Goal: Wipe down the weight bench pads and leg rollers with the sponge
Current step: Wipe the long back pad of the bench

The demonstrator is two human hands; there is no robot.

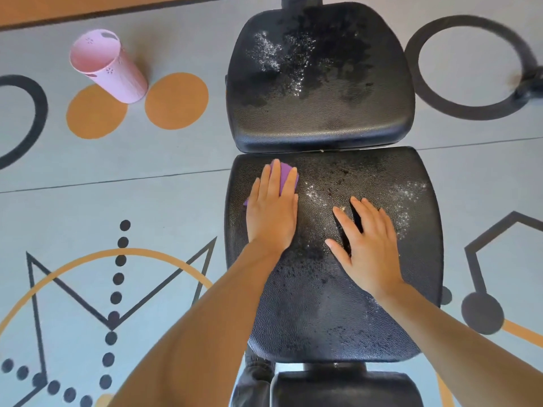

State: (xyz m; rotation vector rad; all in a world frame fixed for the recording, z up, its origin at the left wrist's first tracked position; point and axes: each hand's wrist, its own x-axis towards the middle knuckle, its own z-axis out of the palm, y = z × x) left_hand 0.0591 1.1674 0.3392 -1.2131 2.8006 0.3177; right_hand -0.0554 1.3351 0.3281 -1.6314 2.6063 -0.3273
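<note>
A black weight bench runs up the middle, with a near seat pad and a far back pad, both speckled with white powder and dark wet patches. My left hand lies flat with straight fingers on a purple sponge, pressing it onto the near pad's far left corner. My right hand rests flat on the same pad, fingers spread. A black leg roller shows at the bottom edge.
A pink perforated metal cup stands on the floor to the left of the far pad. The grey floor carries orange discs and dark painted shapes. A dark object sits at the right edge.
</note>
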